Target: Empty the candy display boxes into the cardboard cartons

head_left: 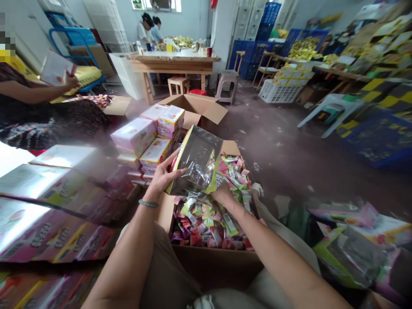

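Note:
My left hand (161, 178) grips the left edge of a box with a clear window (195, 161), tilted above an open cardboard carton (212, 262). The windowed box holds some small sachets. My right hand (222, 193) is behind and under the box's lower right corner, its fingers hidden among the sachets. The carton is heaped with small pink, green and red sachets (206, 223).
Stacks of pink and yellow boxes (154, 137) stand to the left, more flat packs (48, 206) at near left. A seated person (38, 107) is at far left. An empty open carton (196, 109) lies behind. Flattened windowed boxes (354, 244) pile at right. Two people stand at a far table (174, 60).

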The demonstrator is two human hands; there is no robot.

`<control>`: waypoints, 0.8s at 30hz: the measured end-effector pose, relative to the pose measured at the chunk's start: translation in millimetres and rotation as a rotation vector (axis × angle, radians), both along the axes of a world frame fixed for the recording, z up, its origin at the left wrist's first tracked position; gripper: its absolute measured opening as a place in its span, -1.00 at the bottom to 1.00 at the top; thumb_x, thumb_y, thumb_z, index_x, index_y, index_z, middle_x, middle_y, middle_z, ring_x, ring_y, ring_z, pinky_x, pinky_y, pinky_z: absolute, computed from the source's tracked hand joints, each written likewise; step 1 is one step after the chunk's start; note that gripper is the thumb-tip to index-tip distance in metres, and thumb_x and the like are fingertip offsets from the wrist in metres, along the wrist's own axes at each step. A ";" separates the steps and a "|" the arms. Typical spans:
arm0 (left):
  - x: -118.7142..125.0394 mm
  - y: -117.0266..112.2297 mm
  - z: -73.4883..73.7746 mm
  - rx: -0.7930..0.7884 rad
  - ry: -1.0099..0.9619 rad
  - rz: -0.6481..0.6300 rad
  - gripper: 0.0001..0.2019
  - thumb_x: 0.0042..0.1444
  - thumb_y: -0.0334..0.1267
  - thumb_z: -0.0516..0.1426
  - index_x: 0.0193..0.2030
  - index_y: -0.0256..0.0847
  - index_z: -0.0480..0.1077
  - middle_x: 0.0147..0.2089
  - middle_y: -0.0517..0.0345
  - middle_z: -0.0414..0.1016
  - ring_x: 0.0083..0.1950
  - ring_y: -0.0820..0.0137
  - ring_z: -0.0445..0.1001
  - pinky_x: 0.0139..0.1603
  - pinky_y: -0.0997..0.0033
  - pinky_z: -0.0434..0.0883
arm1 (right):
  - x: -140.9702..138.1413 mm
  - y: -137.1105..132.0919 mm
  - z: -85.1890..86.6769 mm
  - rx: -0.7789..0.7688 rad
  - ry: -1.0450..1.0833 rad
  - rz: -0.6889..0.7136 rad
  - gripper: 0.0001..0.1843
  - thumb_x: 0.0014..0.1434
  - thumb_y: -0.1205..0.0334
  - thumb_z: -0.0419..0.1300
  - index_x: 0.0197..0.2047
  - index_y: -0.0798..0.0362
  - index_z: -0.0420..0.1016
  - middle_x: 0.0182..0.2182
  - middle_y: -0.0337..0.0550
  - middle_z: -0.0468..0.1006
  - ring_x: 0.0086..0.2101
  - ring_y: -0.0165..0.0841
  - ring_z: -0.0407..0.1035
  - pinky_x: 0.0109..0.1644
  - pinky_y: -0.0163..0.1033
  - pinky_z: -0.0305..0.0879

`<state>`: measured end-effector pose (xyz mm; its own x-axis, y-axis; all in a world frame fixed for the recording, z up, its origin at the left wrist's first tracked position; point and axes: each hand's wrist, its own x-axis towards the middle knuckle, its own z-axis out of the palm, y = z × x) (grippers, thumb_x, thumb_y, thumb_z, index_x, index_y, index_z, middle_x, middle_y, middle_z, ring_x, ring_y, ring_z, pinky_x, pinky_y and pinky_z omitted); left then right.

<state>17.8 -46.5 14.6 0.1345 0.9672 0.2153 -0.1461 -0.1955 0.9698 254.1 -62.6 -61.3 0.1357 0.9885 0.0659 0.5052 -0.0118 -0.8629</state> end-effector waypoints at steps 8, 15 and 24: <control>-24.4 5.4 1.2 0.070 -0.106 0.166 -0.08 -0.11 -0.17 0.48 0.46 -0.04 0.37 0.21 0.04 0.63 0.28 0.06 0.53 0.31 0.17 0.49 | 18.8 -30.5 4.6 -0.130 -0.435 0.139 -0.59 0.12 0.26 0.28 0.08 0.01 0.53 -0.03 -0.02 0.59 -0.02 -0.05 0.48 0.10 0.04 0.36; -10.7 3.1 -2.1 -0.004 -0.107 0.030 -0.10 -0.07 -0.15 0.46 0.47 -0.10 0.36 0.22 0.02 0.62 0.25 0.05 0.55 0.19 0.24 0.53 | 3.9 -37.6 11.8 0.173 -0.606 0.466 0.21 0.10 -0.40 0.40 0.60 -0.02 0.03 0.53 0.18 -0.01 0.48 0.21 -0.14 0.49 0.32 -0.05; 4.8 4.0 -10.4 -0.053 -0.038 -0.164 -0.13 -0.14 -0.22 0.50 0.39 -0.12 0.45 0.28 -0.01 0.58 0.32 0.00 0.49 0.26 0.21 0.47 | -28.2 -29.1 26.2 0.261 -0.596 0.741 -0.53 0.46 -0.11 0.13 0.32 -0.20 0.53 0.11 -0.14 0.62 -0.01 -0.14 0.50 0.18 -0.02 0.42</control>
